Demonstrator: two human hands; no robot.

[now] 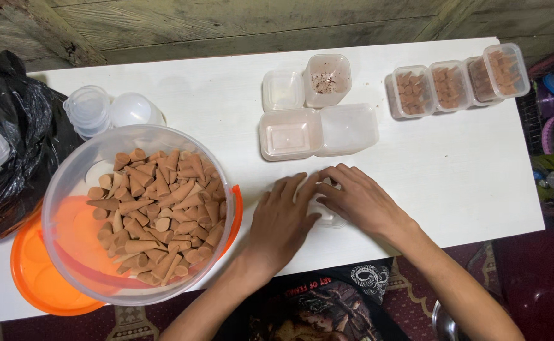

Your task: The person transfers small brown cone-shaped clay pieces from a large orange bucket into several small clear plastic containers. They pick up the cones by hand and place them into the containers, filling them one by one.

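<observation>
You are pressing both hands over a small clear plastic box (325, 213) on the white table (453, 170), near its front edge. Your left hand (281, 221) is lying flat with fingers spread wide; your right hand (357, 201) is resting on the box, fingers slightly parted, nothing gripped. To your left, a large clear tub (62, 189) is holding brown cones (157, 211) over an orange lid (34, 268). Filled small boxes (453, 85) are lining the far right; empty ones (318, 129) are sitting just beyond your hands.

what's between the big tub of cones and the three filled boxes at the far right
In the head view, between the tub and the filled boxes stands a cluster of empty clear containers.
</observation>
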